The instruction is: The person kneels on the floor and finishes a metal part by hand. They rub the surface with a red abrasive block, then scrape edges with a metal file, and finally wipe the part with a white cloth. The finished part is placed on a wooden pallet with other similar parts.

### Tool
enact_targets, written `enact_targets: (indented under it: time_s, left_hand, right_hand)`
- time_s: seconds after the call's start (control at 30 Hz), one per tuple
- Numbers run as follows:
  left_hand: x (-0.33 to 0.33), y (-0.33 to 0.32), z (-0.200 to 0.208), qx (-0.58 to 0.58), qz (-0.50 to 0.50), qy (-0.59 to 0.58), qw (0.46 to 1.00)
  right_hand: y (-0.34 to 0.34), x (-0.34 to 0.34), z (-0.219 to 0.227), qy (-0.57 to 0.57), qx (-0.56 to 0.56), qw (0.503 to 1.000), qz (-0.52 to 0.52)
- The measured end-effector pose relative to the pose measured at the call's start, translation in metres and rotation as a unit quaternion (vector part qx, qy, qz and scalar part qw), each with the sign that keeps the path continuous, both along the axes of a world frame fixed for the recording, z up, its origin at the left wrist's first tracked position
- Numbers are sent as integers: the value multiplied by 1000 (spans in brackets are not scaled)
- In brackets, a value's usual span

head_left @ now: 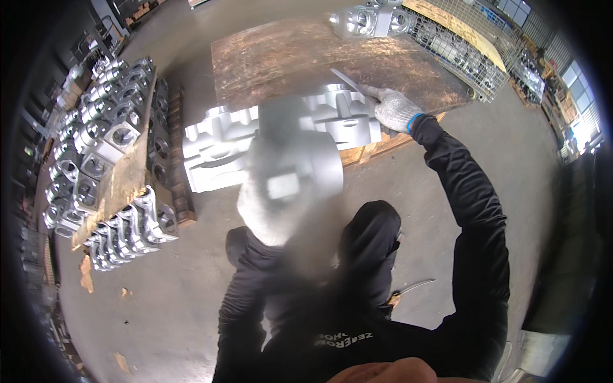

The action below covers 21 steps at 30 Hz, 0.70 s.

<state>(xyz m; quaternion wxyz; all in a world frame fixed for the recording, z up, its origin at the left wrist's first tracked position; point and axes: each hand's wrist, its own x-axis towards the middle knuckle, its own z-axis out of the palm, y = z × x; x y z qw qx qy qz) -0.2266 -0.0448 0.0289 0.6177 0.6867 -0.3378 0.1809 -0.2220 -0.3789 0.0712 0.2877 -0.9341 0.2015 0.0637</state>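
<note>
My left hand (pixel 260 217), in a white glove, holds up a silver metal casting (pixel 322 156) close to the camera. The casting is blurred and hides most of the fingers. Farther right, my right hand (pixel 393 108) wears a pale glove with a blue cuff. Its fingers are closed round a thin, flat, file-like tool (pixel 345 80), which points forward and left, apart from the held casting. Behind the held casting, silver castings (pixel 217 143) lie along the near edge of a brown board (pixel 274 54), with another casting (pixel 345 115) just left of my right hand.
At left, stacked silver castings (pixel 96 127) stand on a wooden sheet (pixel 121 191) with more below. A wire cage (pixel 460 48) of castings is at the far right, beside loose castings (pixel 367 22). A curved thin tool (pixel 412 288) lies on the floor by my knee.
</note>
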Motion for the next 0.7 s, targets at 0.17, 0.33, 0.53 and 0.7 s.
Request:
enact_targets:
  time_s: [0.17, 0.33, 0.53, 0.7]
  left_hand:
    - [-19, 8, -17, 34, 0, -56, 998]
    - [-34, 9, -24, 47, 9, -83, 995]
    - [-37, 19, -29, 148, -5, -226, 963]
    - [-38, 23, -41, 162, -6, -113, 980]
  right_hand:
    - [38, -8, -10, -57, -199, 965, 161]
    - [65, -6, 3, -137, -101, 973, 156]
    - [68, -7, 8, -60, 62, 987, 134]
    - [76, -2, -1, -47, 47, 987, 145]
